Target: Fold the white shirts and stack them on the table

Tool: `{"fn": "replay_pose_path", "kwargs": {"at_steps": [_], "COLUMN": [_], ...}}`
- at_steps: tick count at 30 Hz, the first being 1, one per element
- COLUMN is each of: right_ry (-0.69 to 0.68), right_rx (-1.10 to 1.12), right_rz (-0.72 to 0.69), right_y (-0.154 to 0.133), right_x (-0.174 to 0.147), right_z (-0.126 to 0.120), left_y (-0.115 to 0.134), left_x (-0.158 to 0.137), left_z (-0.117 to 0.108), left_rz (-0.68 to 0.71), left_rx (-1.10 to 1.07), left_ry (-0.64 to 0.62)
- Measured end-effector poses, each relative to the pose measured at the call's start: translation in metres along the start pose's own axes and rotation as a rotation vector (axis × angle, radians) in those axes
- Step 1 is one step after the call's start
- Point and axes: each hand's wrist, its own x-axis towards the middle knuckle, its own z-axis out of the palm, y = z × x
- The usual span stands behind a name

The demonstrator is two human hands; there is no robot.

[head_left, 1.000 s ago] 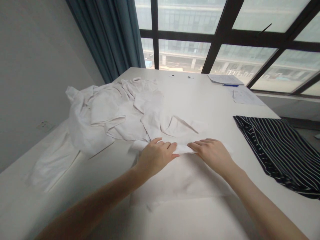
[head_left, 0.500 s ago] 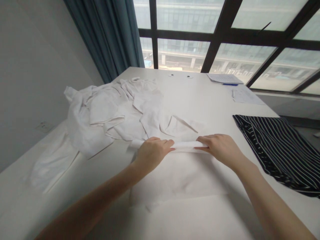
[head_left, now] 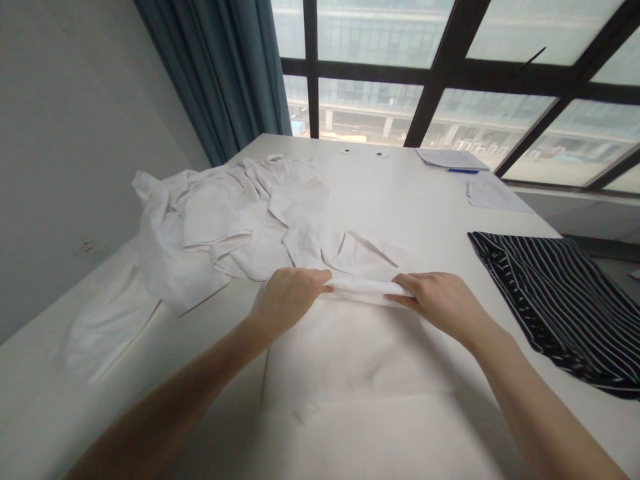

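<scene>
A piece of white cloth (head_left: 360, 353) lies flat on the white table in front of me, its far edge gathered into a narrow fold or roll. My left hand (head_left: 293, 297) is closed on the left part of that folded edge, thumb underneath and fingers on top. At the right part of the same edge, my right hand (head_left: 433, 300) pinches the cloth. Between the two hands the fold runs nearly straight and is slightly raised. Whether the cloth is a finished garment I cannot tell.
A rumpled heap of white garments (head_left: 225, 220) covers the left and back of the table (head_left: 400, 193). Black-and-white striped fabric (head_left: 565, 300) lies at the right edge. Papers (head_left: 450, 159) with a blue pen (head_left: 463, 171) rest at the back right, near the window.
My left hand has slid to the left along the folded edge, showing more of the fold between the hands. My right hand has hardly moved and keeps its pinch.
</scene>
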Motion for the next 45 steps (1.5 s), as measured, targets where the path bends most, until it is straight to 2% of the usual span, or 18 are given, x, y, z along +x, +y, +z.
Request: {"fn": "replay_pose_path", "kwargs": {"at_steps": [5, 9, 14, 18, 26, 30, 34, 37, 42, 45], "right_ry": [0.070, 0.135, 0.219, 0.236, 0.237, 0.280, 0.335, 0.354, 0.323, 0.271], "right_rx": [0.019, -0.022, -0.027, -0.014, -0.034, -0.045, -0.075, -0.084, -0.023, 0.090], "right_rz": [-0.072, -0.084, -0.070, -0.020, 0.101, 0.093, 0.091, 0.113, 0.140, 0.151], "right_y": [-0.006, 0.001, 0.011, 0.018, 0.041, 0.045, 0.048, 0.050, 0.055, 0.060], "right_x": [0.001, 0.002, 0.005, 0.005, 0.002, 0.003, 0.004, 0.004, 0.003, 0.002], "right_z": [0.005, 0.010, 0.016, 0.017, 0.022, 0.026, 0.030, 0.033, 0.035, 0.032], "left_y": [0.008, 0.001, -0.022, -0.033, -0.032, -0.038, -0.053, -0.065, -0.070, -0.066], "left_x": [0.000, 0.002, 0.007, 0.010, 0.012, 0.014, 0.015, 0.014, 0.014, 0.016], "left_z": [0.000, -0.003, -0.008, -0.004, 0.009, 0.008, 0.006, 0.007, 0.012, 0.012], "left_rz": [0.036, -0.026, -0.126, -0.134, -0.085, -0.132, -0.197, -0.202, -0.254, -0.251], "left_rx": [0.036, 0.010, 0.003, 0.040, 0.088, -0.059, -0.376, -0.610, -0.690, -0.743], "left_ry": [0.032, -0.052, -0.158, -0.122, 0.011, 0.021, -0.028, -0.017, 0.126, 0.152]}}
